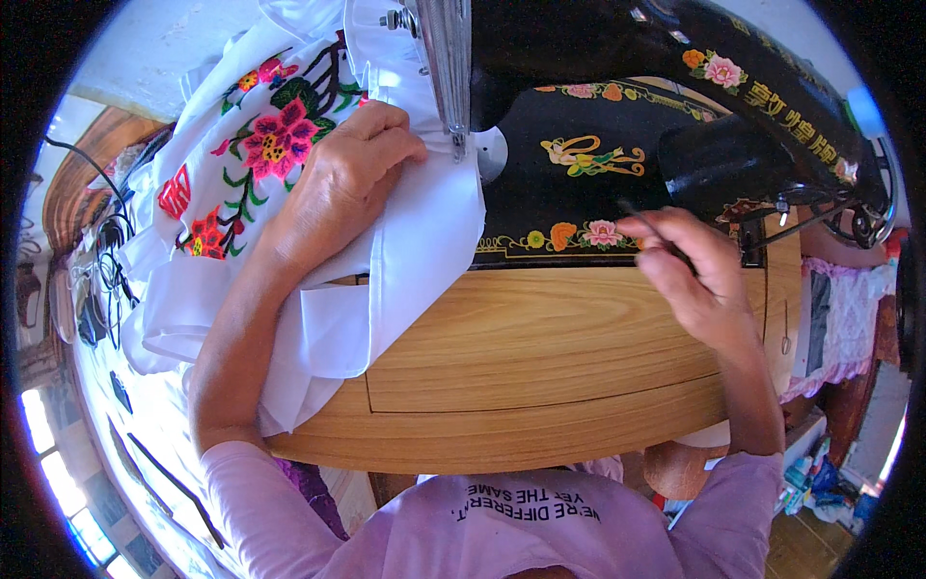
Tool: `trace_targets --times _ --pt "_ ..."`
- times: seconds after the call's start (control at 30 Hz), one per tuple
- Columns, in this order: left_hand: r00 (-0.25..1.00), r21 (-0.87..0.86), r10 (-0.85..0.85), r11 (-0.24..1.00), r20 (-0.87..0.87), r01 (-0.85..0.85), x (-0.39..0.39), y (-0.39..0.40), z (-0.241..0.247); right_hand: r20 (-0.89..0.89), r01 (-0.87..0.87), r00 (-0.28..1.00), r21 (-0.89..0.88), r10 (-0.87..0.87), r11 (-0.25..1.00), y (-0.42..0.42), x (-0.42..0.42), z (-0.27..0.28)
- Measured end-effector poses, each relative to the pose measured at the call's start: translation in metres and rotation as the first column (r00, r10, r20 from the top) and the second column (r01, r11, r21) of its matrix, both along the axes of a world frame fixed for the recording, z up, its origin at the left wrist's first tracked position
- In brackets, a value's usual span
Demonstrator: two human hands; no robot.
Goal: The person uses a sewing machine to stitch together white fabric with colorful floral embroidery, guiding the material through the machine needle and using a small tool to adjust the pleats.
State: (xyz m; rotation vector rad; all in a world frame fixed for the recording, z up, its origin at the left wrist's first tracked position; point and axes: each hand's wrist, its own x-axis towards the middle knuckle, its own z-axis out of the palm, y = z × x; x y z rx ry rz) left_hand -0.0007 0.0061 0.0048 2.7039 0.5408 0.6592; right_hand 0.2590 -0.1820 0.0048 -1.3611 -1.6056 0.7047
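My left hand (347, 181) lies on white fabric (427, 217), its fingers bent at the cloth just left of the needle area of a black sewing machine (586, 188). Colourful flower embroidery (278, 141) shows on the fabric left of that hand. The metal presser foot (459, 148) is over the fabric's edge; whether it presses down cannot be told. To the right, my right hand (687, 268) is above the front edge of the machine bed, a thin dark tool (655, 228) between thumb and fingers. The tool is blurred, so its kind cannot be told.
The wooden sewing table (550, 340) extends in front of the machine. White fabric hangs over its left part. Black cables (112, 253) lie at the far left, near a curved wooden piece (79, 166). A lace-edged cloth (843, 326) is at the right.
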Motion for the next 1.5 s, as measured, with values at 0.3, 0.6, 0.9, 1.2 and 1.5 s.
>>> trace_targets --times 0.3,0.6,0.9,1.2,1.5 --pt "0.999 -0.039 0.039 0.998 0.006 -0.039 0.002 0.003 -0.002 0.231 -0.147 0.962 -0.015 0.146 0.989 0.054 -0.020 -0.009" --pt "0.999 -0.016 0.035 0.999 0.027 -0.035 0.003 0.005 -0.004 0.325 -0.129 0.938 0.006 0.120 0.992 0.063 -0.023 -0.006" --pt "0.999 -0.029 0.027 0.999 0.020 -0.026 0.003 0.003 -0.003 0.367 -0.210 0.911 0.023 0.187 0.977 0.062 -0.024 -0.005" --pt "0.999 -0.049 0.036 0.998 0.025 -0.035 0.002 0.004 -0.005 0.392 -0.190 0.905 0.029 0.164 0.981 0.064 -0.021 -0.011" --pt "0.999 -0.096 0.042 0.995 0.004 -0.041 0.001 0.003 -0.005 0.456 -0.192 0.882 0.112 0.121 0.975 0.069 -0.031 -0.013"
